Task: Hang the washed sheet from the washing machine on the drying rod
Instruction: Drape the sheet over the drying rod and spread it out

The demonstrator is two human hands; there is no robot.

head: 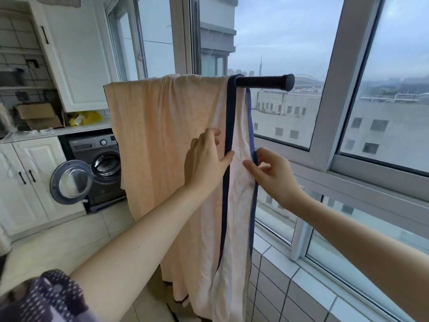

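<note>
While the sheet (167, 145) already drapes over the dark drying rod (264, 82), running from ten o'clock to about one o'clock across our view, we're now at the tidying stage, by the look of it. Our left hand (206, 159) sits dead centre, fingers straight and spread, palm flat against the peach cloth just left of the navy border (228, 135), and we'd judge that's to hold the fabric steady and press out the creases. Over at three o'clock from it, our right hand (271, 170) has its fingers curled, pinching the far navy edge (254, 159) between thumb and forefinger, probably to pull that fold outward so the layers open up and dry evenly. One end of the rod pokes out bare past the cloth at one o'clock, so there's room to slide the sheet along. Down at nine o'clock, the washing machine (102, 163) stands with its door (70, 178) swung open, drum apparently empty from here. Behind the sheet, the window (290, 43) runs along the balcony, a sensible spot for air and light. What's left, we reckon, is squaring up those bunched edges.
</note>
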